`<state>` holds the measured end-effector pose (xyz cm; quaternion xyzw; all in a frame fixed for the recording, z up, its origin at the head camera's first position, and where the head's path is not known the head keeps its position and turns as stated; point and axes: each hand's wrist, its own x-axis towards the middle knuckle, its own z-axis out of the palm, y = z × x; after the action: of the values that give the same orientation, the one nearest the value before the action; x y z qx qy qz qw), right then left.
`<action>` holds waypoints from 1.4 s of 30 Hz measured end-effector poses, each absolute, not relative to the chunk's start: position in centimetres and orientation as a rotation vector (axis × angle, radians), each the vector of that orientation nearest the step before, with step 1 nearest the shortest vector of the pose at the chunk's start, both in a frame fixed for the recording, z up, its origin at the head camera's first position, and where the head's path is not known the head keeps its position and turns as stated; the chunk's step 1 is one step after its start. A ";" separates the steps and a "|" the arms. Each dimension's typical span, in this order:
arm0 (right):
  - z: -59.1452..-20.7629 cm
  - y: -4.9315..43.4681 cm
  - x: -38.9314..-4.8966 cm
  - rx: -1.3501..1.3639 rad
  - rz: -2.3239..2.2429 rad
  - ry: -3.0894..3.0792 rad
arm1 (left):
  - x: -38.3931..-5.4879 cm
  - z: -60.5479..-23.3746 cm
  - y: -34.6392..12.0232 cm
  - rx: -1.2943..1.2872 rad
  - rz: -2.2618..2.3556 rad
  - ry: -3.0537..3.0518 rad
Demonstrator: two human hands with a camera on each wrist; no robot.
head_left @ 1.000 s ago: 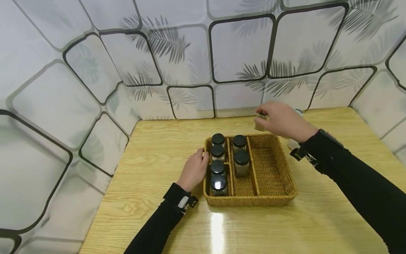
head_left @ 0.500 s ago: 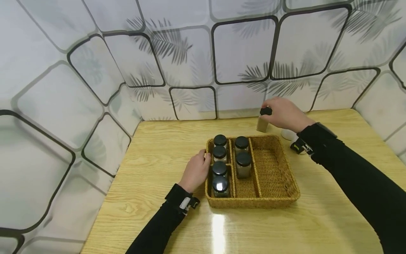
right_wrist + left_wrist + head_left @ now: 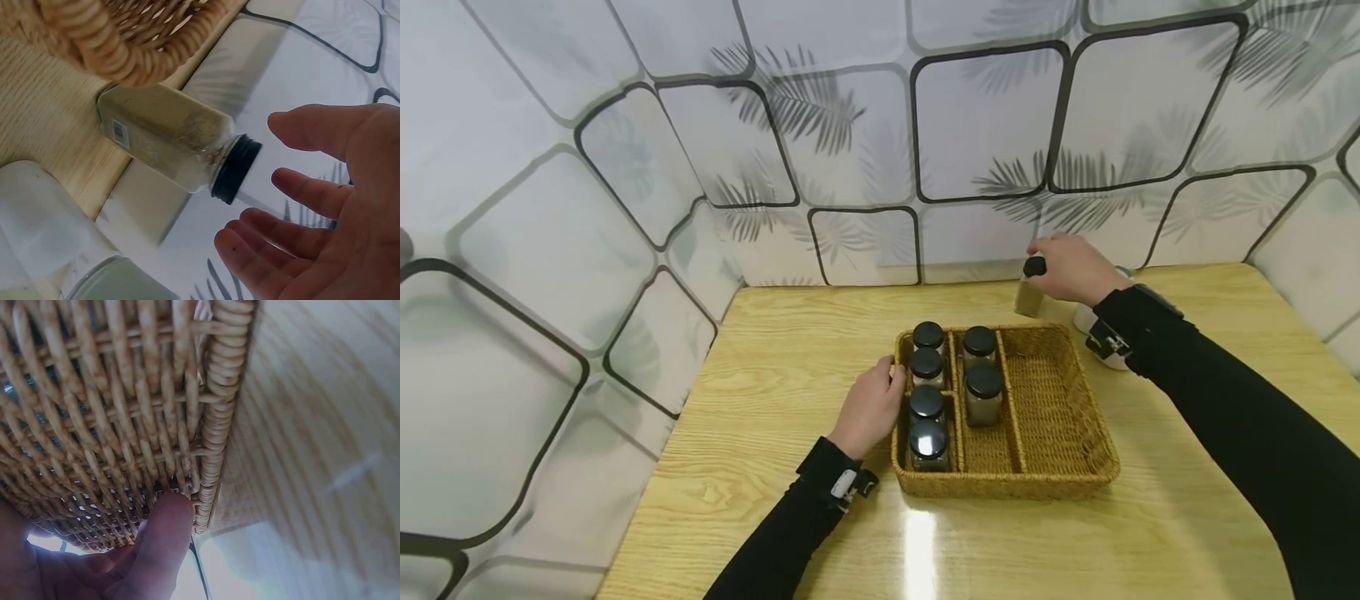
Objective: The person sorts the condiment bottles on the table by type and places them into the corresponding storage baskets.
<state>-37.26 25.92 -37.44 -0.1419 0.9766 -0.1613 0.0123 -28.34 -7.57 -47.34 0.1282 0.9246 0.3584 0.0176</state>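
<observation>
My left hand holds the left side of a wicker basket, its fingers against the woven outer wall in the left wrist view. Several black-lidded jars stand in the basket's left and middle compartments, among them a jar of powder. Behind the basket a clear spice jar with a black lid and tan powder stands on the table. Around its lid is my right hand; in the right wrist view the thumb and fingers are spread, apart from the lid.
The basket's right compartment shows bare wicker. White containers stand beside the spice jar, partly behind the right wrist in the head view. A patterned cloth rises along the back edge of the wooden table.
My right hand has set the spice jar down on the table behind the basket and let go of it. The left hand has stayed on the basket. The head view has shifted slightly.
</observation>
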 end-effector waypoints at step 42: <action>-38.8 26.1 -39.1 -0.485 -0.525 3.019 | -28.1 -47.1 -7.4 0.384 1.100 2.880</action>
<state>-39.08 26.06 -38.83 -0.1562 0.9729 -0.1692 0.0197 -28.13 -7.41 -47.13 0.1237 0.9269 0.3539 0.0173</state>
